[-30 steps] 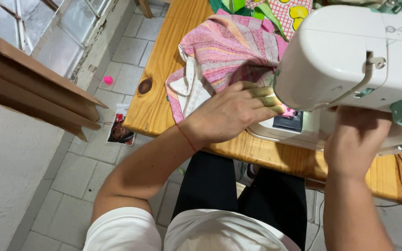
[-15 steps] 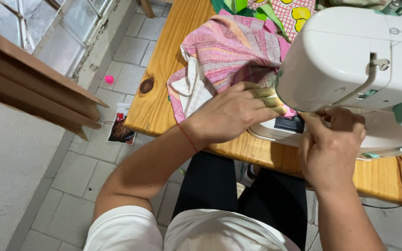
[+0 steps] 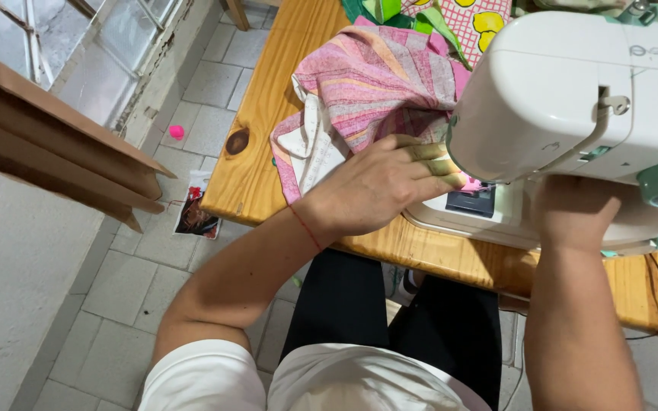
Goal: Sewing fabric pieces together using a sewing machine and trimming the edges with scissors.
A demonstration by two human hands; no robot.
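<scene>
A pink ball (image 3: 177, 132) and a printed card (image 3: 196, 216) lie on the tiled floor (image 3: 123, 281) at left, beside the wooden desk (image 3: 268, 144). On the desk, the person's left hand (image 3: 375, 186) lies flat, fingers nearly straight, pressing striped pink cloth (image 3: 378, 84) toward the white sewing machine (image 3: 580, 114). Yellow-and-green fabric (image 3: 466, 19) sits at the far edge. At right, the right hand (image 3: 576, 213) reaches under the machine's arm; its fingers are hidden, so its grip cannot be told.
</scene>
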